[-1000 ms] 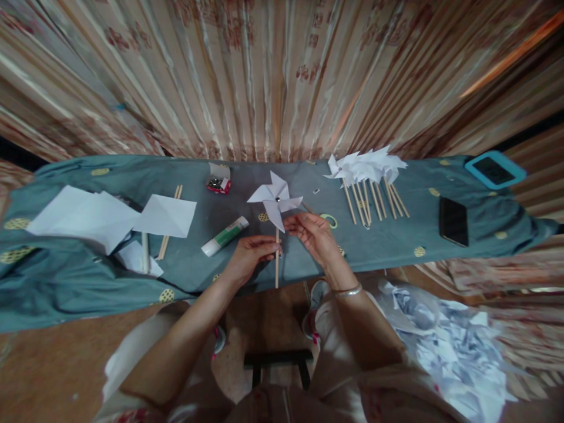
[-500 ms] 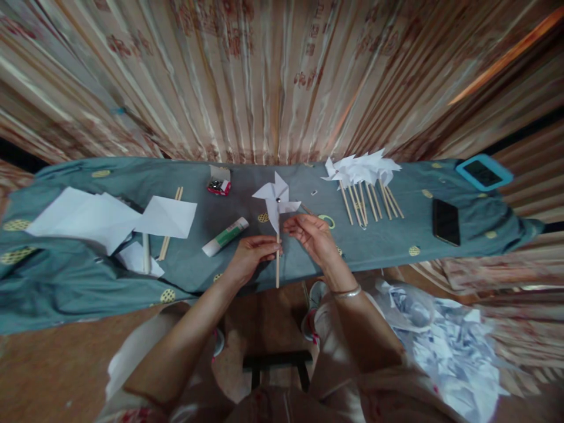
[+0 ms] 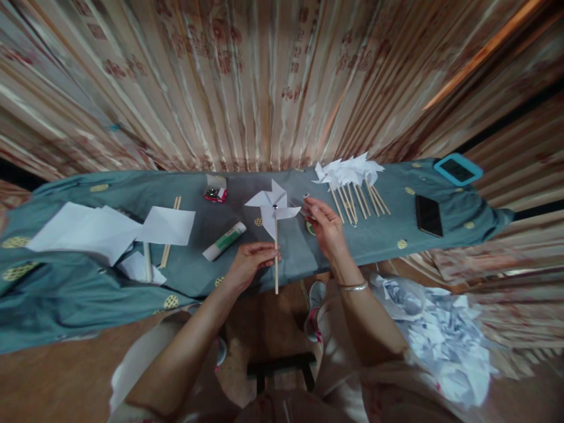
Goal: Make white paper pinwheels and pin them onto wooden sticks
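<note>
My left hand (image 3: pixel 249 263) pinches the wooden stick of a white paper pinwheel (image 3: pixel 272 205) and holds it upright over the near edge of the table. My right hand (image 3: pixel 324 222) is raised just right of the pinwheel's blades, fingers curled near the tip of one blade; a small item shows at its fingertips, too small to name. A silver bangle sits on my right wrist.
The table wears a teal cloth (image 3: pixel 79 294). On it lie a glue stick (image 3: pixel 224 241), white paper sheets (image 3: pixel 101 226), loose sticks (image 3: pixel 170 247), a red-and-white small box (image 3: pixel 215 191), several finished pinwheels (image 3: pixel 352 182), a black phone (image 3: pixel 428 215) and a blue-cased device (image 3: pixel 458 169). Crumpled paper in a bag (image 3: pixel 440 341) lies at lower right.
My right hand has moved up and to the right, from the stick below the blades to beside the right blade. The pinwheel has turned a little. My head has shifted, sliding the scene left.
</note>
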`<state>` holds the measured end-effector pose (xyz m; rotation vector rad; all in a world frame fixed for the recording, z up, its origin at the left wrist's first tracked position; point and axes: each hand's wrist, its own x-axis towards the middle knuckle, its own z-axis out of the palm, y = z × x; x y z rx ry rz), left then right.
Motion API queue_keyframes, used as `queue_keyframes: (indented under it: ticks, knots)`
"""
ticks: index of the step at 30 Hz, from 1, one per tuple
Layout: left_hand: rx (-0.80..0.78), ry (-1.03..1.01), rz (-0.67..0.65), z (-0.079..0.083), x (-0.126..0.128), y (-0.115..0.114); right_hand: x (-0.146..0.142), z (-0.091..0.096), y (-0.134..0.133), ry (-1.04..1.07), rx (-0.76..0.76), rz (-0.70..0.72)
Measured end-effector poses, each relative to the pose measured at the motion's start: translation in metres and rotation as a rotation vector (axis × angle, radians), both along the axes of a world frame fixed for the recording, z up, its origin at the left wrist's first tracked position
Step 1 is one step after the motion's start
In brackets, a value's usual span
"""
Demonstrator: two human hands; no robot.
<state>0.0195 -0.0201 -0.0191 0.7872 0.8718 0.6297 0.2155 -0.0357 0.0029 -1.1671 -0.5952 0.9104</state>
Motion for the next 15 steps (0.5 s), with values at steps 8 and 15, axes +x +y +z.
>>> queue_keyframes:
  ticks: [8,15]
  knots:
    - [0.012,0.020,-0.009,0.003,-0.002,-0.002,-0.004,0.008,-0.005,0.010,-0.010,0.107]
    - [-0.002,-0.016,0.034,0.006,-0.004,0.001,-0.012,0.009,-0.006,0.034,-0.024,0.137]
